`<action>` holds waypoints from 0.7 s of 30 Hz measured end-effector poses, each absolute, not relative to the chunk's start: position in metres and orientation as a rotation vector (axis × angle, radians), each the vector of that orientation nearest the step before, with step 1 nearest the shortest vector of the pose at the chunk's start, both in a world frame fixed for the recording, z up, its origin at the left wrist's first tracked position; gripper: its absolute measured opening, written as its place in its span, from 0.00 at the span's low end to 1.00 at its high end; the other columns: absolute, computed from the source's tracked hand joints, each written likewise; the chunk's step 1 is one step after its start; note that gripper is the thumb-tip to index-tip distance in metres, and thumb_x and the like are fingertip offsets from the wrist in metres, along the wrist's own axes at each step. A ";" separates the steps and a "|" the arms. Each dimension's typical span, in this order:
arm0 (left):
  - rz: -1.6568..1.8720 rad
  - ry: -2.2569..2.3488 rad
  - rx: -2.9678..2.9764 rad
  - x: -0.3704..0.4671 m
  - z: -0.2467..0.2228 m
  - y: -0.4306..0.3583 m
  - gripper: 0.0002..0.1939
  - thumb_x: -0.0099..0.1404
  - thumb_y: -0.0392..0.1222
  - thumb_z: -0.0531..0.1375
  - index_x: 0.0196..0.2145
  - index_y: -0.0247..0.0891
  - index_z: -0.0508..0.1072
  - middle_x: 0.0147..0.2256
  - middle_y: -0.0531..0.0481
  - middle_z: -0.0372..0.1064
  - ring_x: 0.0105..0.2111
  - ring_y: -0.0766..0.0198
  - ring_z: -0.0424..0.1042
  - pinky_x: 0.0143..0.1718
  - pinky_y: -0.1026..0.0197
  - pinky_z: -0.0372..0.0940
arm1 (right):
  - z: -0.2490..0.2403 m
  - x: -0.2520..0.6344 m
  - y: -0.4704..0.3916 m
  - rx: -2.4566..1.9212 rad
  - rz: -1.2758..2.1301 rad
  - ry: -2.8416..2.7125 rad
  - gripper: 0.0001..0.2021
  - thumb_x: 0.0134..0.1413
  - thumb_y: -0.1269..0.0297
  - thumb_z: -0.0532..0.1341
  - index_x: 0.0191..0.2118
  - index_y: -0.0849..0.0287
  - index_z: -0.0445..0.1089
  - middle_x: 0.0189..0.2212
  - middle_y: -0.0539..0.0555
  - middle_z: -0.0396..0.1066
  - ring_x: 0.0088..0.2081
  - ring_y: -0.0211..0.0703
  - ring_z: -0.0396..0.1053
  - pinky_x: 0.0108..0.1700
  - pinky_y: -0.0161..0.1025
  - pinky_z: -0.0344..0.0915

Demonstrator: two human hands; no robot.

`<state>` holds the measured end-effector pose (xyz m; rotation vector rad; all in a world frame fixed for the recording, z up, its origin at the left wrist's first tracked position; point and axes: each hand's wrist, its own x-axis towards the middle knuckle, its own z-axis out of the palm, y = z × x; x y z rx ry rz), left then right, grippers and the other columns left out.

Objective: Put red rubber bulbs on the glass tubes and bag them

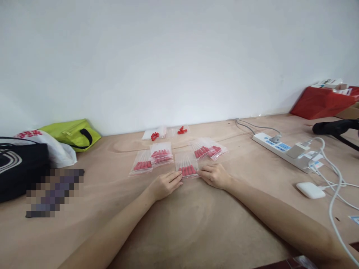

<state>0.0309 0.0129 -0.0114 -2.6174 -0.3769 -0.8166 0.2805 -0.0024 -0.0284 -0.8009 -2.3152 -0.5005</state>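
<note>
A clear zip bag (186,163) with several red-ended sticks lies flat at the middle of the table. My left hand (166,184) pinches its lower left corner, and my right hand (214,176) pinches its lower right edge. To the left lie another such bag (143,163) and a small pile of bags (161,153). Beyond my right hand, more filled bags (209,148) overlap. Near the wall are two loose clusters of red pieces, one on the left (155,136) and one on the right (182,130), both on clear bags.
On the right, a white power strip (280,151) with plugs and cables, a white case (310,190) and a red bag (319,102). At left stand a black bag (25,166), a white plastic bag (60,151) and a yellow-green bag (70,130), with a blurred flat object (56,192) before them.
</note>
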 end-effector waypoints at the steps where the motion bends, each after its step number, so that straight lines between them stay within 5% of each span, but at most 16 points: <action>1: -0.783 -0.319 -2.578 0.029 -0.011 0.016 0.09 0.63 0.35 0.54 0.40 0.32 0.69 0.38 0.44 0.72 0.35 0.63 0.73 0.37 0.62 0.70 | -0.029 0.281 -0.001 -0.810 -0.466 -2.299 0.11 0.56 0.69 0.51 0.29 0.59 0.70 0.23 0.51 0.68 0.24 0.34 0.61 0.27 0.34 0.53; 9: -0.765 -0.314 -2.466 0.024 -0.014 0.023 0.11 0.63 0.27 0.49 0.39 0.29 0.69 0.37 0.42 0.73 0.36 0.63 0.73 0.37 0.63 0.70 | -0.035 0.281 0.001 -0.843 -0.267 -2.248 0.08 0.55 0.69 0.53 0.32 0.60 0.70 0.27 0.53 0.69 0.29 0.35 0.64 0.30 0.33 0.57; 21: -0.804 -0.248 -2.461 0.027 -0.003 0.019 0.09 0.63 0.27 0.50 0.36 0.31 0.69 0.34 0.45 0.74 0.34 0.63 0.73 0.33 0.61 0.69 | -0.027 0.278 -0.002 -0.620 -0.848 -2.312 0.09 0.56 0.72 0.51 0.34 0.63 0.68 0.25 0.52 0.68 0.25 0.35 0.59 0.27 0.37 0.49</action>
